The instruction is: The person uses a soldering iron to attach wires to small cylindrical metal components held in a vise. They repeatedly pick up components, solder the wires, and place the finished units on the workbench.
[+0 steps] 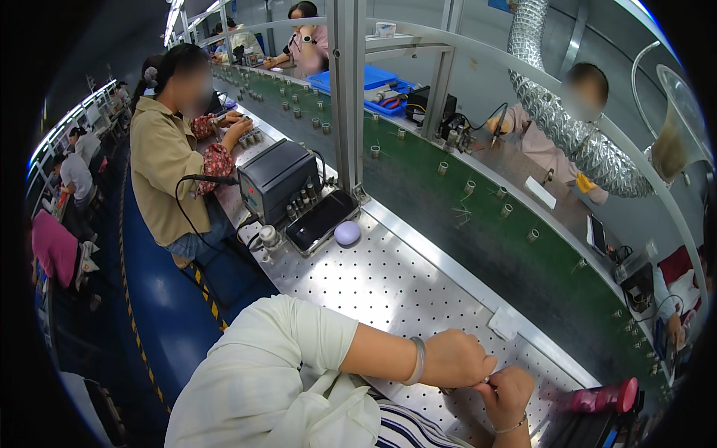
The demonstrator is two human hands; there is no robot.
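Observation:
My left hand [461, 358] and my right hand [509, 388] meet low over the perforated metal workbench [388, 280], close to my body. Both are closed, fingertips together, pinching a small thin part [487, 379] that is too small to make out. A bracelet circles my left wrist, and a thin one circles my right. My white sleeve and striped top fill the lower middle of the view.
A dark soldering station [272, 175], a black phone [321, 218] and a lilac rounded case [347, 233] lie at the bench's far left. A green conveyor belt [478, 231] carries small cylindrical parts. A pink bottle [601, 398] lies at right. Other people sit along both sides.

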